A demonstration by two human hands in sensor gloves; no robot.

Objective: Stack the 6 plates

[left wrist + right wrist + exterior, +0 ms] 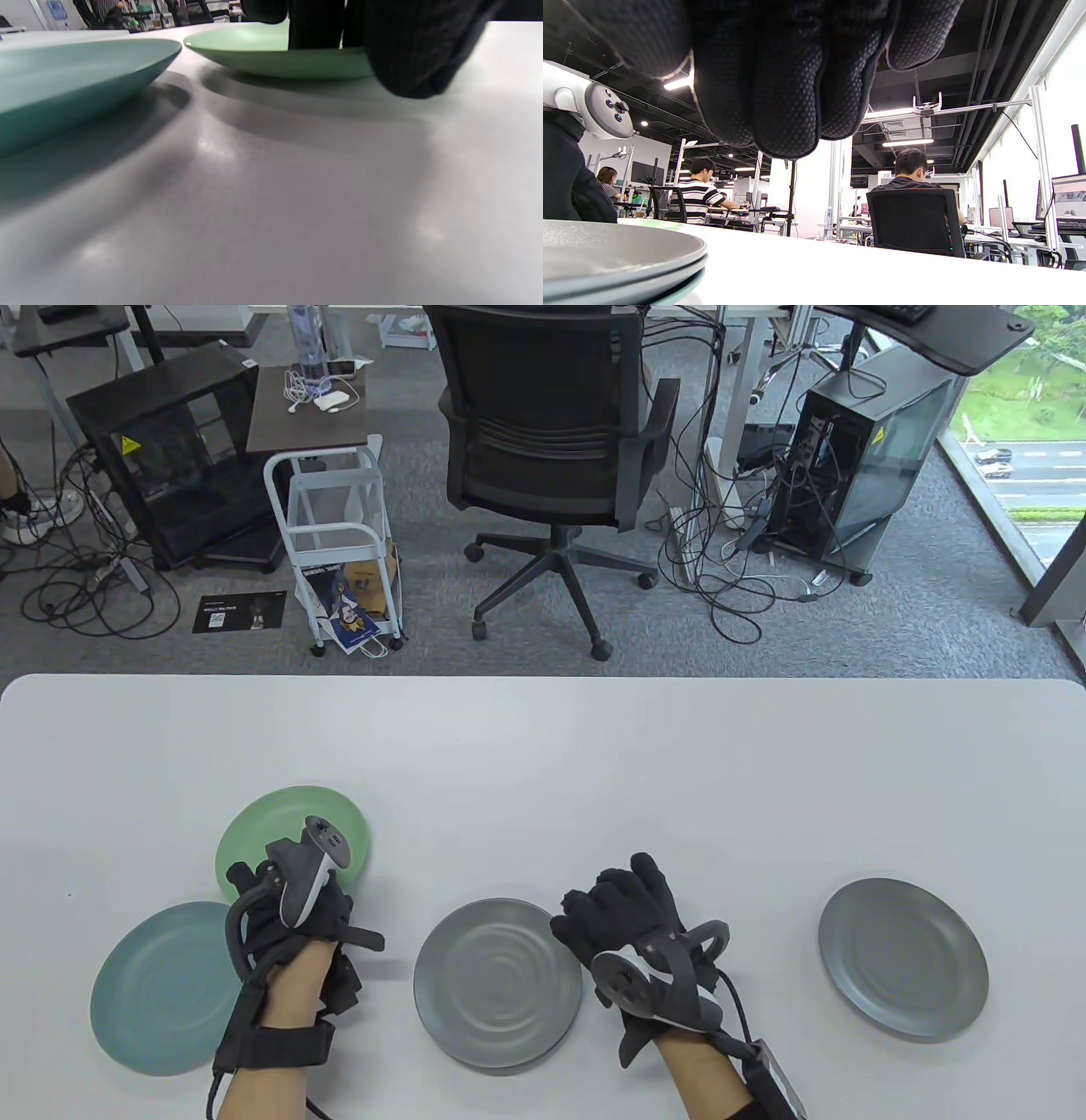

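A light green plate (293, 836) lies at the left, with a teal plate (157, 988) just in front of it. My left hand (254, 886) reaches onto the green plate's near rim. In the left wrist view the fingers (316, 25) lie on top of the green plate (263, 53) and a gloved digit sits under its rim, pinching it. The teal plate (63, 84) is beside it. A stack of grey plates (498, 980) sits in the middle, and shows three layers in the right wrist view (619, 262). My right hand (611, 903) hovers empty at the stack's right edge. A single grey plate (904, 957) lies at the right.
The white table (543, 746) stretches bare behind the plates to its far edge. A black office chair (551, 449) and a white trolley (339, 543) stand on the floor beyond the table.
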